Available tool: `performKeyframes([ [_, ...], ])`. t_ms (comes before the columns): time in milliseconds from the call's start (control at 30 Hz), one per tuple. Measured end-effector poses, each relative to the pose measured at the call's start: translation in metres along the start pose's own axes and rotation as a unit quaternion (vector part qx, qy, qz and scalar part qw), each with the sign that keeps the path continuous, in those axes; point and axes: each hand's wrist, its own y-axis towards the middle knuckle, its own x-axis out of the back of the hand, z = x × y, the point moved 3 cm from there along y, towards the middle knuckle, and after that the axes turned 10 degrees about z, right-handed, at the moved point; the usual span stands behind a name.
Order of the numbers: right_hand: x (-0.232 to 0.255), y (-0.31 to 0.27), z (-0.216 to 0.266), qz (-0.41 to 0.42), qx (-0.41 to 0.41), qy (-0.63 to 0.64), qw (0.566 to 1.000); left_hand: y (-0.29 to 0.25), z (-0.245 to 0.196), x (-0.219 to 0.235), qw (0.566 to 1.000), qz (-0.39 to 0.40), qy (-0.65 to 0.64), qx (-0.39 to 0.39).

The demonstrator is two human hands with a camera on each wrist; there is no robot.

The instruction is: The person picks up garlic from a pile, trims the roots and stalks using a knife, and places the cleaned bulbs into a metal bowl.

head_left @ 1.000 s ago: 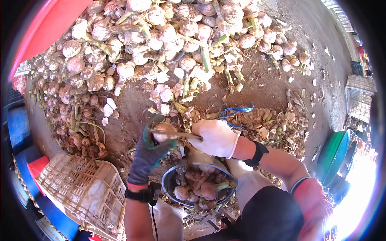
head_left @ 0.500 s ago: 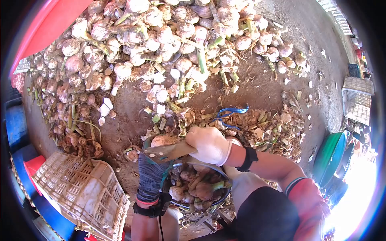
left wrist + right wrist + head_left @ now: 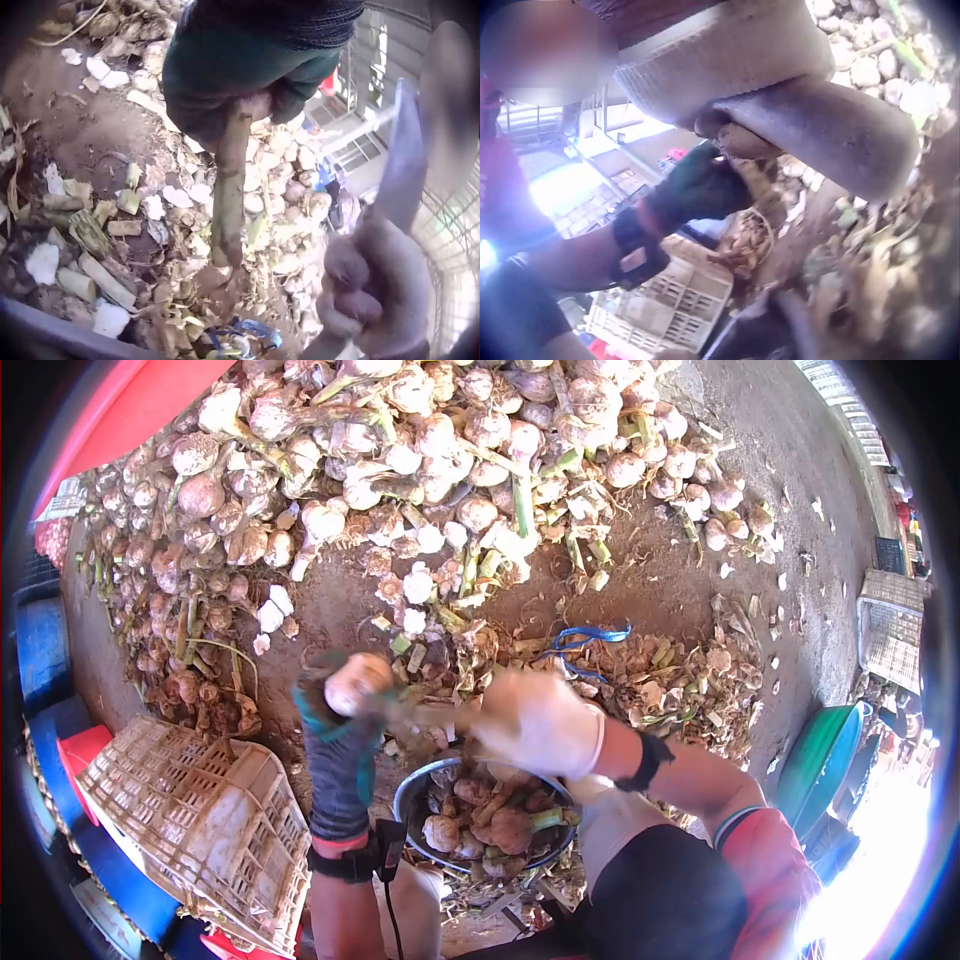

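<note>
My left hand (image 3: 338, 745), in a dark grey and green glove, grips a garlic bulb (image 3: 358, 682); in the left wrist view its thick stem (image 3: 232, 187) points down from the glove. My right hand (image 3: 540, 722), in a white glove, holds a broad-bladed knife (image 3: 405, 161) just to the right of the bulb, blurred in the head view. The right wrist view shows the knife's wide blade (image 3: 832, 135) beside the white glove. Below both hands a round basin (image 3: 402, 800) holds several bulbs, one with a green stem.
A large heap of garlic (image 3: 440, 440) spreads across the far floor. Cut stems and husks (image 3: 690, 680) lie at the right, beside a blue strap (image 3: 590, 635). A crate (image 3: 200, 810) stands at the left, a green basin (image 3: 815, 760) at the right.
The left hand has moved up and left with the bulb, away from over the basin's edge. The right hand has shifted slightly right with the knife, whose blade was across the bulb.
</note>
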Motion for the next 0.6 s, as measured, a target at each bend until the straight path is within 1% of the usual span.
performKeyframes([
  [33,-0.001,-0.006,0.014,-0.004,0.008,0.034,0.999,0.004,0.011,0.018,0.998,-0.028,-0.037,-0.045],
  [67,-0.001,-0.011,0.029,-0.009,0.014,0.069,0.997,0.009,0.012,0.024,0.992,-0.056,-0.073,-0.088],
  [100,-0.009,-0.012,0.034,-0.010,0.028,0.069,0.997,0.010,0.012,0.027,0.981,-0.173,-0.087,-0.015],
  [133,-0.009,-0.009,0.031,-0.012,0.025,0.067,0.997,0.006,0.018,0.031,0.982,-0.169,-0.088,-0.014],
  [167,-0.010,-0.006,0.024,0.028,-0.039,0.039,0.998,-0.003,0.026,0.038,0.994,-0.109,-0.028,-0.017],
  [200,-0.011,-0.004,0.015,0.069,-0.101,0.011,0.992,-0.005,0.031,0.034,0.991,-0.100,-0.091,0.001],
  [233,-0.021,-0.004,-0.005,0.005,-0.075,-0.033,0.997,-0.008,0.035,0.030,0.983,-0.095,-0.153,0.019],
  [267,-0.012,-0.003,-0.009,-0.025,-0.084,0.004,0.996,-0.010,0.028,0.024,0.983,-0.092,-0.155,0.020],
  [300,-0.002,-0.002,-0.012,-0.056,-0.091,0.042,0.993,-0.014,0.022,0.015,0.986,-0.040,-0.122,0.103],
  [333,0.009,-0.001,-0.010,-0.048,-0.102,0.052,0.992,-0.017,0.017,0.007,0.979,0.013,-0.088,0.185],
  [367,0.012,0.000,-0.010,-0.048,-0.103,0.050,0.992,-0.018,0.007,0.001,0.979,0.072,0.001,0.188],
  [400,0.013,0.001,-0.009,-0.030,-0.105,0.047,0.993,-0.020,0.003,0.000,0.980,0.072,0.000,0.188],
  [433,0.013,0.002,-0.008,-0.013,-0.107,0.045,0.993,-0.025,0.001,0.000,0.967,0.104,0.076,0.221],
  [467,0.012,0.003,-0.007,-0.012,-0.107,0.045,0.993,-0.028,0.000,-0.001,0.946,0.136,0.150,0.253],
  [500,0.012,0.003,-0.005,-0.002,-0.097,0.042,0.994,-0.029,-0.003,-0.006,0.946,0.117,0.130,0.273],
  [533,0.011,0.003,-0.004,0.008,-0.087,0.040,0.995,-0.030,-0.003,-0.007,0.946,0.117,0.130,0.273],
  [567,0.011,0.004,-0.005,0.008,-0.087,0.039,0.995,-0.030,-0.004,-0.007,0.954,0.109,0.126,0.250],
  [600,0.011,0.003,-0.006,0.010,-0.065,0.035,0.997,-0.031,-0.006,-0.007,0.961,0.101,0.123,0.228],
])
